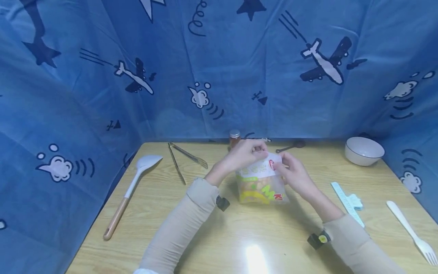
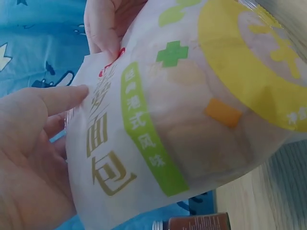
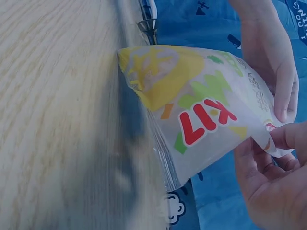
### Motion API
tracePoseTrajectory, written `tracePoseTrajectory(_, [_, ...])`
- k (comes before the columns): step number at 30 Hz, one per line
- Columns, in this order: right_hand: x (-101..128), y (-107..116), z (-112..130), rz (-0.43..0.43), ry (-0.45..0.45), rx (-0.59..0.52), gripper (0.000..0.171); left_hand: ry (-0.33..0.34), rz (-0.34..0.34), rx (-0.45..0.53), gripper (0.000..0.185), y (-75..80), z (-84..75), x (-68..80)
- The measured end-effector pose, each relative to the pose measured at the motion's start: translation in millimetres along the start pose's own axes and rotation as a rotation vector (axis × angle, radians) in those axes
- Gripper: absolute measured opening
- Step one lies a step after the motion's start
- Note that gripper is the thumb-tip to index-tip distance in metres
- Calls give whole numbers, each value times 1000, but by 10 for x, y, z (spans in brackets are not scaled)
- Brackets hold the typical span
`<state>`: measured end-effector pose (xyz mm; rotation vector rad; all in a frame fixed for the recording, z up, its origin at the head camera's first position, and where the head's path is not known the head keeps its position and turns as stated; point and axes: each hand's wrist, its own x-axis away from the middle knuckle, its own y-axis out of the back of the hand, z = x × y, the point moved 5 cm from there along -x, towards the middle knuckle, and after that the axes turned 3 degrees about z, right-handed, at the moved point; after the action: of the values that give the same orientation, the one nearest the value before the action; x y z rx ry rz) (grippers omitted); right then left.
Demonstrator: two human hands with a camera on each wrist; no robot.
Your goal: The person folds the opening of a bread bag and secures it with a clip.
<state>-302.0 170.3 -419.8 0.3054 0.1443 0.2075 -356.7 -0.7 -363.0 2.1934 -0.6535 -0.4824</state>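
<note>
A translucent, printed bread packet (image 1: pixel 261 188) hangs upright above the middle of the table, with a pale bun showing inside. My left hand (image 1: pixel 243 153) pinches its top edge, thumb on the printed face in the left wrist view. At the packet's upper right corner, my right hand (image 1: pixel 297 176) pinches the film between thumb and fingers. The right wrist view shows the packet (image 3: pixel 206 110) tilted, its top edge creased between the two hands. No opening in the film is visible. Behind the left hand stands a small brown jar (image 1: pixel 234 137) with a silver lid, partly hidden.
On the left lie a white turner (image 1: pixel 131 186) with a wooden handle and metal tongs (image 1: pixel 189 155). A dark spoon (image 1: pixel 291 147) lies at the back. A white bowl (image 1: pixel 364 151), light blue ruler (image 1: pixel 347 203) and white fork (image 1: pixel 410 232) are on the right.
</note>
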Motion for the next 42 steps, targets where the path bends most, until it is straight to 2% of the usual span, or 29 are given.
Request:
tracePoseTrajectory(7, [31, 46, 69, 6, 3, -6, 23, -51, -57, 94, 7, 33, -58, 19])
tracePoseTrajectory(11, [55, 86, 113, -21, 12, -17, 24, -70, -93, 158, 6, 57, -75, 17])
tracePoseTrajectory(16, [83, 107, 184, -57, 52, -6, 22, -83, -107, 192, 7, 90, -87, 23])
tracePoseTrajectory(19, [95, 115, 244, -122, 118, 28, 18, -85, -106, 219, 7, 109, -103, 30])
tracePoseTrajectory(24, [107, 142, 357, -287, 282, 75, 12, -102, -103, 303, 7, 148, -153, 45])
tracePoseTrajectory(27, [108, 146, 405, -339, 370, 85, 13, -101, -104, 340, 8, 170, -177, 60])
tracePoseTrajectory(31, [103, 143, 439, -340, 425, 94, 11, -94, -102, 354, 7, 184, -184, 75])
tracePoseTrajectory(37, [94, 147, 457, -324, 432, 72, 5, -105, -89, 337, 7, 167, -167, 75])
tracePoseTrajectory(42, [107, 161, 473, -344, 431, 82, 3, -132, -69, 327, 11, 159, -174, 92])
